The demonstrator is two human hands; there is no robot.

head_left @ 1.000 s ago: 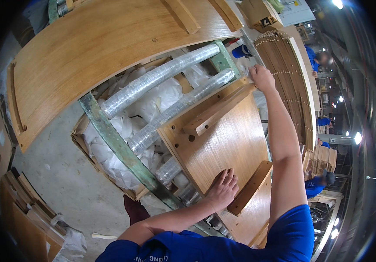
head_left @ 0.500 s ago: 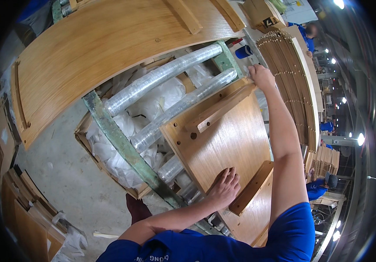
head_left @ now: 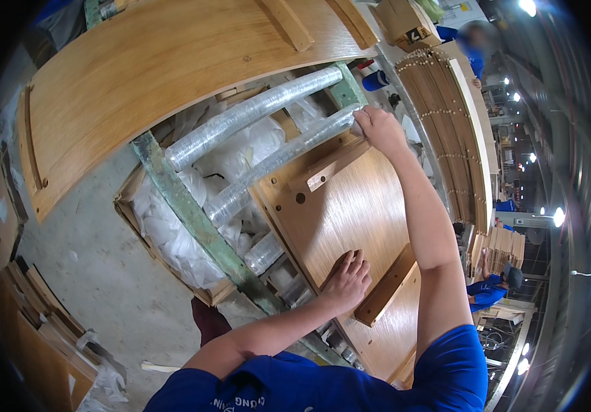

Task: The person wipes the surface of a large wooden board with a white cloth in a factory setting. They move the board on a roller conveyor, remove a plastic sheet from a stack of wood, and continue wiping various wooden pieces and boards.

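A light-brown wooden panel (head_left: 350, 223) lies tilted across the plastic-wrapped bars of a green metal stand. Two wooden battens are on its face: a far batten (head_left: 330, 168) and a nearer, darker batten (head_left: 386, 287). Several round holes show near its left corner. My left hand (head_left: 345, 283) rests on the panel beside the nearer batten, its fingers outstretched and holding nothing. At the panel's far edge, my right hand (head_left: 380, 129) is closed by the far batten's end. Something whitish shows under its fingertips, too small to name.
A larger curved panel (head_left: 172, 75) with battens spans the far side. Below the wrapped bars (head_left: 261, 110), a carton holds white plastic (head_left: 179, 233). A stack of brown boards (head_left: 439, 130) stands at right, a blue cup (head_left: 375, 81) near it. Other people in blue work further right.
My right hand has shifted left along the panel's far edge, closer to the end of the wrapped bar. My left hand stays on the panel. The whole view has moved slightly.
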